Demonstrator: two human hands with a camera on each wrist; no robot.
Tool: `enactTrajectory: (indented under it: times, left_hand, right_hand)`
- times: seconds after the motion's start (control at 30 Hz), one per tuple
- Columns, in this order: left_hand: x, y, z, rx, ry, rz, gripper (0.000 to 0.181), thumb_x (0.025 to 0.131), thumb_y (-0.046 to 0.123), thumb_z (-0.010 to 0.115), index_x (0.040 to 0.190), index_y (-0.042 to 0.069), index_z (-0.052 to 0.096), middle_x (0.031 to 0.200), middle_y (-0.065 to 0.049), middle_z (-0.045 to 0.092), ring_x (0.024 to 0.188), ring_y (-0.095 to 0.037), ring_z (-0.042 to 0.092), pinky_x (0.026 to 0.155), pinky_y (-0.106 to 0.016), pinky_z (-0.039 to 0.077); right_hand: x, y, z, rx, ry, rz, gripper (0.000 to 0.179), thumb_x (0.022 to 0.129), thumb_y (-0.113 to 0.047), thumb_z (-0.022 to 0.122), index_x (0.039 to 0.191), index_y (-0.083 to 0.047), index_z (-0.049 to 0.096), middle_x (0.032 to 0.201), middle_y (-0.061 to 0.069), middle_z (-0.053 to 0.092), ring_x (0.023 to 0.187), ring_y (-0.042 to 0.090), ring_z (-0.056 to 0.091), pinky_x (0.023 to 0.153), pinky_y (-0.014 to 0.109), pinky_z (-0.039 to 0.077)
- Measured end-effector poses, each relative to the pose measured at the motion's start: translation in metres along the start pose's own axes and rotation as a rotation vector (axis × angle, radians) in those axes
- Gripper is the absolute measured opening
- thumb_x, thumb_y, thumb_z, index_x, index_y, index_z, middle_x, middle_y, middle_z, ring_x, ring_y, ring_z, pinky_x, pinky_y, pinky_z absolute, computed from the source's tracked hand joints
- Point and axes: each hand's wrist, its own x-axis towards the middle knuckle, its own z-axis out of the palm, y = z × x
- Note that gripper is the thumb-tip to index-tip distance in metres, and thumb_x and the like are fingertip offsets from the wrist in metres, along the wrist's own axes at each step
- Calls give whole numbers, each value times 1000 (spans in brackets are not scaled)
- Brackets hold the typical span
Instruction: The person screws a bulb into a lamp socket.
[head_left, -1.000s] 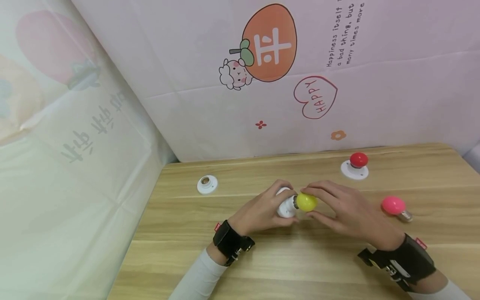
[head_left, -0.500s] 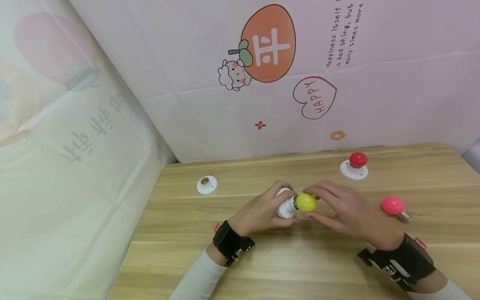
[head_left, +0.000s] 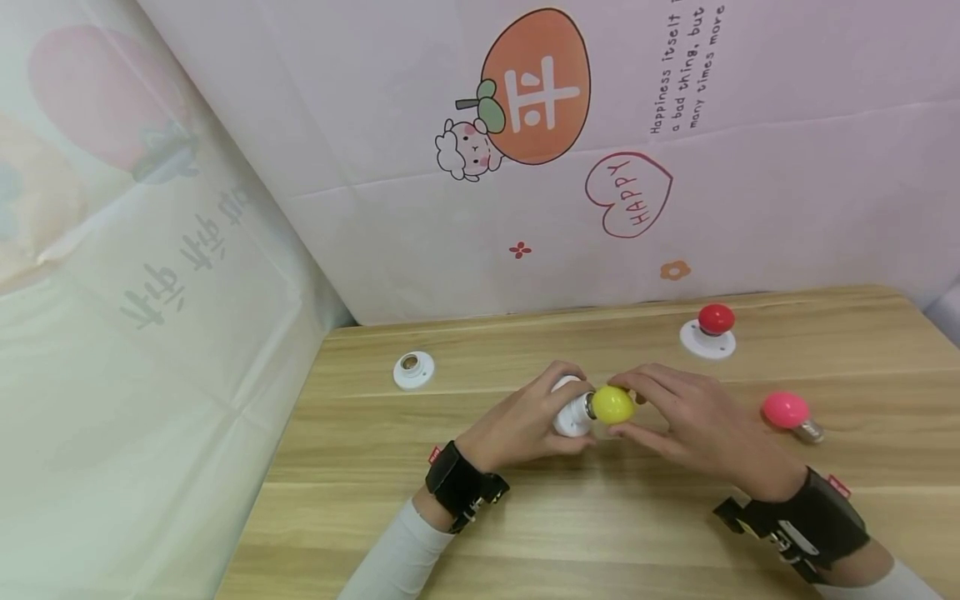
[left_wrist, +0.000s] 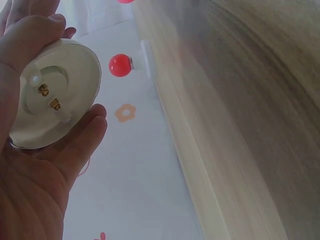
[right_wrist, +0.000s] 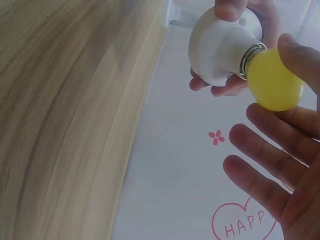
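Note:
My left hand (head_left: 525, 419) grips a white lamp socket (head_left: 573, 414) by its round base, tilted so that its mouth faces right. In the left wrist view the underside of the socket (left_wrist: 75, 115) shows two brass screws. A yellow light bulb (head_left: 613, 405) sits with its metal base partly in that mouth; a ring of metal thread shows between them in the right wrist view. My right hand (head_left: 693, 421) pinches the yellow bulb's glass (right_wrist: 272, 82) between thumb and fingers, while its other fingers extend apart from it.
A white socket (head_left: 414, 370) with no bulb stands at the back left of the wooden table (head_left: 360, 533). At the back right a red bulb (head_left: 716, 319) stands in another white socket (head_left: 708, 342). A pink bulb (head_left: 786, 410) lies loose at the right. Behind rises a printed white cloth (head_left: 405, 250).
My right fingers have shifted slightly around the yellow bulb. The left hand and the socket hold almost the same place.

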Motion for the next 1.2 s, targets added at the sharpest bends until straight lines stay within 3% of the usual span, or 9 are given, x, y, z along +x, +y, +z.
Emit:
enactTrajectory:
  times: [0.13,0.3,0.5,0.7,1.0,1.2]
  left_hand:
    - [0,-1,-1,-2,4,-6,51,85,42,68,124,14,53,125,-1,42,99,-5,50,82,-12,46]
    - [0,-1,-2,-5,0,-4,52,85,44,67,125,13,52,126,-2,41,100,-5,50,82,-12,46]
    - [1,-1,-1,3,-1,7,52,86,46,65,125,13,52,126,-1,41,99,-5,50,81,-11,46]
    - [0,-1,0,15,1,6,57,87,48,64,130,14,49,129,-2,41,100,-6,51,80,-12,46]
    - [1,-1,0,17,-1,13,55,86,48,64,127,13,51,126,-2,42,99,-6,51,79,-11,46]
    - [0,0,0,0,-2,6,54,86,47,65,126,13,51,126,-1,41,99,-5,50,78,-10,46]
  right_hand:
    - [0,0,0,-5,-17,15,62,76,-46,76,126,-13,60,106,-10,62,85,5,58,68,26,55]
    - [0,-2,-1,-11,-38,27,75,75,-52,75,136,-15,54,124,-5,59,99,9,60,77,33,56]
    - [2,-2,1,18,-57,-14,80,73,-53,77,139,-17,51,136,-1,52,114,14,55,83,38,55]
    - [1,-1,2,57,-71,-44,75,74,-41,80,139,-17,51,136,0,51,115,14,54,83,37,55]
    - [4,-1,2,70,-15,-126,64,72,-26,82,130,-13,59,130,1,56,115,13,54,85,32,53]
    - [4,-3,0,84,-4,-126,63,70,-22,83,128,-13,61,127,1,58,113,12,55,86,30,53]
